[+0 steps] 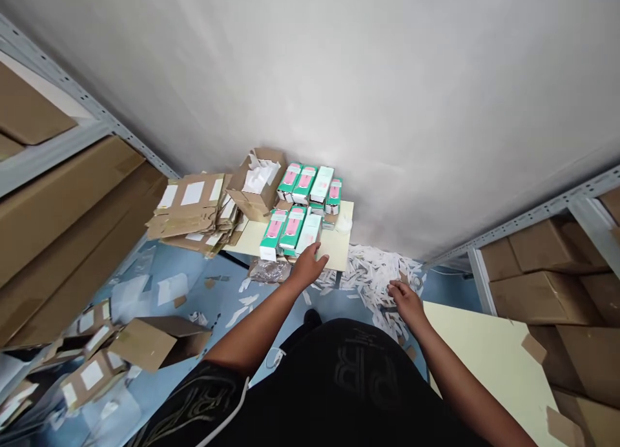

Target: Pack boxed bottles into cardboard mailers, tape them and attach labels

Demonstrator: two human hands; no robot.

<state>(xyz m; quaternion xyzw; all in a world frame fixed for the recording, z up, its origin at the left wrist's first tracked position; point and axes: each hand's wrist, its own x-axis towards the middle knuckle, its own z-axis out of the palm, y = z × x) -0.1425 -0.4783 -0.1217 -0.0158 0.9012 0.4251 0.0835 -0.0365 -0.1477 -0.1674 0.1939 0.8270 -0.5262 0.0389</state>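
My left hand (308,266) reaches to the front edge of the small table, thumb apart from the fingers. Its fingertips are at the near end of a pale green-and-white box (310,230). Beside that box lie two green boxes with pink panels, one at the left (274,232) and one in the middle (293,226). Behind them stands another row of similar boxes (305,183). My right hand (407,301) hangs above the scrap-strewn floor, its fingers bent in together; what they hold, if anything, I cannot make out.
An open carton (259,205) with white paper inside stands on the cream table (334,250), next to stacked flattened cartons (186,211). White paper strips (371,272) cover the floor. Another cream table (477,353) is at right. Shelves with cartons (547,295) flank both sides.
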